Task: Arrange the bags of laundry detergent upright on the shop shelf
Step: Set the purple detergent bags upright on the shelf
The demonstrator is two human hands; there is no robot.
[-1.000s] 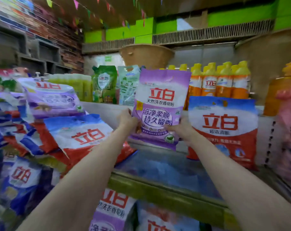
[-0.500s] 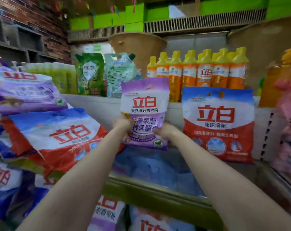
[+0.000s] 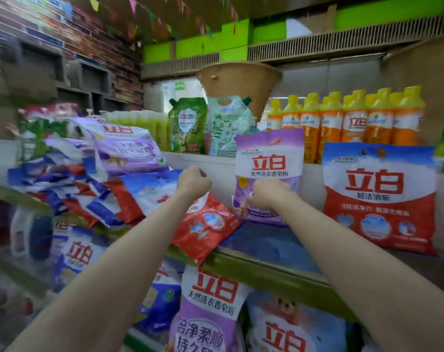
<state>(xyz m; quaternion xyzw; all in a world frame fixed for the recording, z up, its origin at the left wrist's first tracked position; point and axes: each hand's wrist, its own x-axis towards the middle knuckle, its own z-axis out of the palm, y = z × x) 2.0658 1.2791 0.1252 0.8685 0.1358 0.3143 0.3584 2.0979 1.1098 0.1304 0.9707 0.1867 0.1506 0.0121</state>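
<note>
Shelf (image 3: 274, 271) with green front edge. Pile of bags (image 3: 94, 181) lying tumbled on left part. Big red bag (image 3: 379, 199) upright at right, against back wall. Purple bag (image 3: 269, 161) upright just beside it, bottom on shelf. Orange bottles (image 3: 348, 123) in row on upper ledge behind. Right hand (image 3: 269, 194) grips purple bag at lower front. Left hand (image 3: 193, 181) curled to fist, holds nothing, apart from purple bag, over fallen red bag (image 3: 205, 224).
</note>
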